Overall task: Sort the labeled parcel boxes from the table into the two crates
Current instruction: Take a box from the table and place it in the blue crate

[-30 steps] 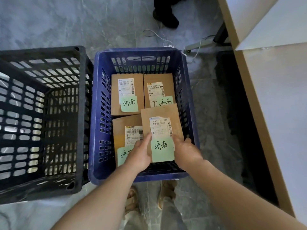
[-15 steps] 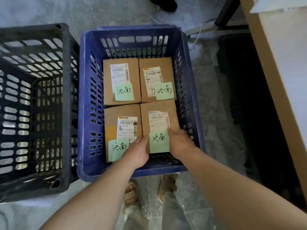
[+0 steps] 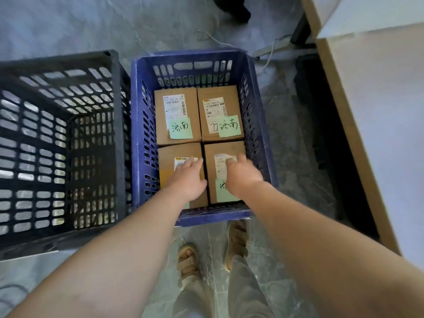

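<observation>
The blue crate [image 3: 142, 125] on the floor holds several brown parcel boxes with white shipping labels and green notes, lying flat in a square. My left hand [image 3: 187, 177] lies flat on the near left box [image 3: 167, 166], fingers straight. My right hand [image 3: 242, 175] lies over the near right box [image 3: 229, 150], fingers relaxed, covering part of its green note. The far left box [image 3: 175, 115] and far right box [image 3: 219, 111] lie untouched behind. Left of the blue crate stands a black crate [image 3: 114, 134]; no box shows inside it.
A wooden table [image 3: 371, 111] runs along the right side, its edge close to the blue crate. My sandalled feet [image 3: 188, 262] stand just in front of the crate. A cable [image 3: 213, 39] and someone's dark shoe [image 3: 231, 8] lie on the grey floor beyond.
The near right box went down flat into the blue crate. Both hands let go of its edges and now rest on top of the two near boxes.
</observation>
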